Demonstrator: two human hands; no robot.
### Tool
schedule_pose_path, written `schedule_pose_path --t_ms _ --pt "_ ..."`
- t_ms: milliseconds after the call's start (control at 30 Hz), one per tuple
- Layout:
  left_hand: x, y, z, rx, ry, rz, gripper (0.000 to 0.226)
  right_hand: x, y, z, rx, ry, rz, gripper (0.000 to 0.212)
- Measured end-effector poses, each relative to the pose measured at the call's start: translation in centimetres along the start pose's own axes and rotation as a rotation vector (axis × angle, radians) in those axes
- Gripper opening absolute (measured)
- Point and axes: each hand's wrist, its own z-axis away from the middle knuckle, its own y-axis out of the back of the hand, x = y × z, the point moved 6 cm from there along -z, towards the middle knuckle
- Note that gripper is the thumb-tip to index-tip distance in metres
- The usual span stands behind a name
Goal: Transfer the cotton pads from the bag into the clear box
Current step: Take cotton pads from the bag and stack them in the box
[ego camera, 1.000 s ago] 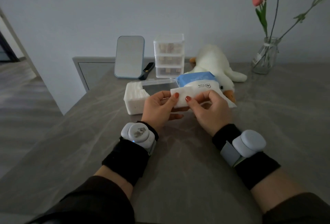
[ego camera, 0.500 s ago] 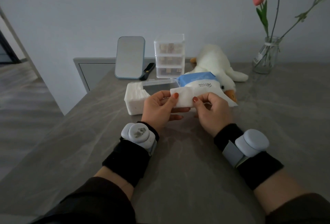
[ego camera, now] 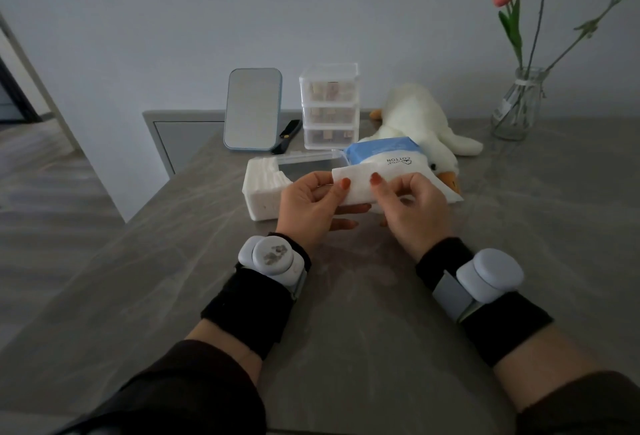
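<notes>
A small stack of white cotton pads (ego camera: 358, 185) is pinched between my left hand (ego camera: 311, 206) and my right hand (ego camera: 412, 209), just above the table. Both thumbs press on the top pad. Behind my hands lies the blue and white cotton bag (ego camera: 384, 155), its open end partly hidden by my right hand. To the left stands the clear box (ego camera: 266, 204), with a row of white pads filling its left end. Its clear lid (ego camera: 304, 164) stands open behind it.
Along the back of the grey table (ego camera: 346, 313) stand a blue-framed mirror (ego camera: 252, 108), a clear three-drawer unit (ego camera: 329, 105), a white plush duck (ego camera: 422, 119) and a glass vase (ego camera: 517, 105) with flowers. The table's left edge runs close beside the box.
My right hand has shifted a little along the pads while both hands keep hold of them. The pads sit at nearly the same spot in front of the bag.
</notes>
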Motion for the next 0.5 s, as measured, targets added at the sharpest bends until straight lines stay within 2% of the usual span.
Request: schedule_pose_path --t_ms 100,200,300,367,433,500 --pt "0.0 -0.1 0.1 -0.019 0.005 0.013 0.021 -0.2 -0.2 0.2 -0.033 0.047 0.124 0.026" --pt "0.2 0.1 0.1 0.004 0.000 0.059 0.020 0.4 0.2 -0.2 0.000 0.028 0.095 0.023" --pt "0.2 0.3 0.1 0.018 -0.007 0.057 0.022 0.6 0.3 -0.4 0.016 -0.053 -0.036 0.021" --pt "0.1 0.1 0.1 -0.010 -0.012 0.050 0.025 0.3 -0.1 -0.2 -0.038 -0.102 -0.163 0.033" --pt "0.1 -0.2 0.1 -0.037 -0.014 0.029 0.027 -0.1 -0.6 0.1 -0.104 -0.110 -0.118 0.047" --pt "0.1 -0.3 0.1 -0.050 -0.022 0.003 0.029 -0.4 -0.7 0.3 -0.128 -0.068 -0.023 0.035"
